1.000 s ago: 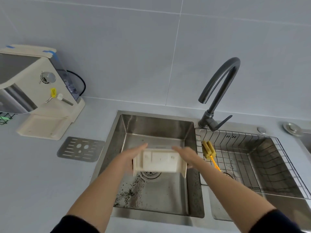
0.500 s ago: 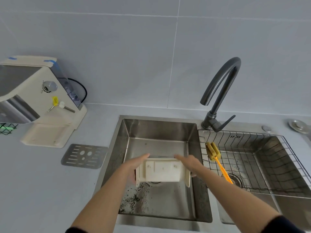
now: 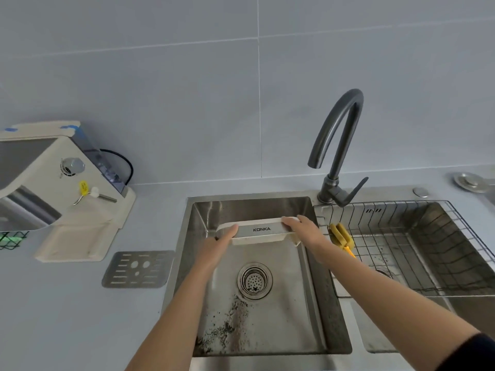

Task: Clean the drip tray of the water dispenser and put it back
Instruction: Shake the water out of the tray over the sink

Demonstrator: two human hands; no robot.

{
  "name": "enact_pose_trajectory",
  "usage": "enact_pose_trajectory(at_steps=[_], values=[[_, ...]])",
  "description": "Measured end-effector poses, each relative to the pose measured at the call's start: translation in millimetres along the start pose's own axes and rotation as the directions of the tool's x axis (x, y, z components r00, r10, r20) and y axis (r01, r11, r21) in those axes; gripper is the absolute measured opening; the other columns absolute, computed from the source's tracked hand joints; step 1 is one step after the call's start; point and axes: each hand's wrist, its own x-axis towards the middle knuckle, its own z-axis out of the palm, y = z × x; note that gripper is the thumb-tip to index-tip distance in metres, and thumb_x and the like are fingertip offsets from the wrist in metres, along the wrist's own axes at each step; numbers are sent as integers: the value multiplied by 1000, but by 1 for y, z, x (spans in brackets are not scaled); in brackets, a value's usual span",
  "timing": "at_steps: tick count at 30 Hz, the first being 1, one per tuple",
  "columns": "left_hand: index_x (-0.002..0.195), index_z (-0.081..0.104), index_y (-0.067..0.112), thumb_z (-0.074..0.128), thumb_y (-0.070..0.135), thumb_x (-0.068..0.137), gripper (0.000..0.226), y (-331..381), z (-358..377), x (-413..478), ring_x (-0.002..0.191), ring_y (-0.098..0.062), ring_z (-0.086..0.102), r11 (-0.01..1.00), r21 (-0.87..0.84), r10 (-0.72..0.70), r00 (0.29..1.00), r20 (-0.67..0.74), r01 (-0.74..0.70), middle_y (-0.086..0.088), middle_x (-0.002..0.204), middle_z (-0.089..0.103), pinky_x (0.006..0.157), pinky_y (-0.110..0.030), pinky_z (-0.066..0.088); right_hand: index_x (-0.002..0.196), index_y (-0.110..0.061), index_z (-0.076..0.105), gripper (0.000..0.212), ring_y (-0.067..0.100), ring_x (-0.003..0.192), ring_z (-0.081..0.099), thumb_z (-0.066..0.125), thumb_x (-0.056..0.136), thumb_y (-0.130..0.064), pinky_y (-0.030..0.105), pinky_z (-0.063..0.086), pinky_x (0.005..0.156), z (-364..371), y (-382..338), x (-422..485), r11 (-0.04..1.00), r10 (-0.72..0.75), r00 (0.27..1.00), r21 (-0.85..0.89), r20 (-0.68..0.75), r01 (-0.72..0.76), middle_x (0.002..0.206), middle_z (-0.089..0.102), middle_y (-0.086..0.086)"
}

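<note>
**Drip tray held over the left basin**

Dark grit is seen scattered at 6 o'clock on the sink [image 3: 325,303] floor, just below the drain strainer [image 3: 254,280]. Above the drain, at 12 o'clock, the drip tray [image 3: 261,231] is held over the basin, its KONKA front turned toward the camera. Its 2 ends are clasped: the left hand [image 3: 219,246] at 9 o'clock, the right hand [image 3: 308,231] at 3 o'clock. A yellow brush [image 3: 341,236] is seen in the wire basket [image 3: 442,253] just beside the right hand. At 9 o'clock, on the counter, the metal grate [image 3: 138,269] lies before the water dispenser [image 3: 56,188]. The faucet [image 3: 338,145] stands at 1 o'clock.
</note>
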Motion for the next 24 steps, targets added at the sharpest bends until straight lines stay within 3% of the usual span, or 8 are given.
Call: enact_pose_trajectory(at_steps=[2, 3, 6, 9, 13, 15, 19, 24], values=[[123, 50, 6, 49, 57, 84, 64, 4, -2, -5, 94, -15, 51, 996, -11, 90, 996, -18, -90, 0, 103, 55, 83, -30, 36, 121, -10, 44, 43, 24, 116, 43, 44, 92, -41, 36, 30, 100, -3, -2, 3, 997, -7, 1000, 72, 7, 6, 125, 46, 10], [121, 50, 12, 50, 52, 86, 53, 5, -3, -8, 91, -10, 47, 990, -19, 141, 990, -17, -142, 7, 97, 51, 82, -28, 33, 118, -4, 48, 45, 26, 114, 46, 43, 92, -41, 37, 31, 101, -5, -2, 4, 994, -12, 1000, 111, 3, 11, 122, 50, 14], [121, 43, 27, 54, 38, 89, 36, 7, -8, -16, 107, -8, 45, 965, -66, 257, 966, 39, -254, 14, 106, 48, 88, -24, 32, 126, 8, 48, 54, 37, 118, 49, 41, 95, -36, 41, 32, 106, -10, -4, 8, 979, 21, 1000, 202, -21, -16, 120, 57, 24], [121, 37, 36, 59, 27, 87, 41, 7, -13, -16, 108, -4, 43, 944, -98, 323, 944, 73, -316, 26, 103, 48, 93, -23, 32, 105, -4, 57, 33, 26, 101, 52, 44, 96, -32, 39, 37, 103, -14, -5, 11, 958, 33, 999, 285, 7, -34, 94, 58, 8], [128, 34, 37, 64, 19, 84, 56, 7, -23, -15, 108, -3, 50, 935, -109, 345, 936, 73, -336, 23, 109, 51, 91, -21, 39, 81, -10, 55, 23, 24, 88, 48, 42, 96, -20, 35, 40, 87, -12, -12, 12, 947, 10, 1000, 321, 25, -17, 90, 54, 10], [134, 32, 32, 61, 17, 86, 58, 11, -27, -20, 108, -5, 51, 931, -124, 350, 936, 30, -344, 18, 110, 52, 89, -21, 39, 82, -7, 56, 24, 22, 80, 43, 40, 97, -16, 31, 34, 76, -9, -17, 10, 955, -34, 998, 294, 46, 19, 84, 49, 11], [142, 28, 25, 40, 30, 96, 48, 17, -32, -30, 113, -8, 38, 919, -185, 335, 937, -98, -348, 11, 120, 42, 96, -27, 28, 108, 9, 56, 32, 23, 83, 44, 38, 97, -14, 32, 34, 77, 0, -26, 5, 972, -113, 992, 215, 59, 98, 90, 52, 13], [139, 38, 23, 34, 33, 98, 42, 1, -50, -22, 125, -20, 45, 932, -203, 259, 943, -208, -301, 1, 136, 48, 106, -35, 34, 108, -7, 58, 25, 18, 79, 50, 36, 97, -12, 35, 42, 77, 17, -38, -8, 969, -216, 974, 134, 63, 206, 88, 58, 5]])
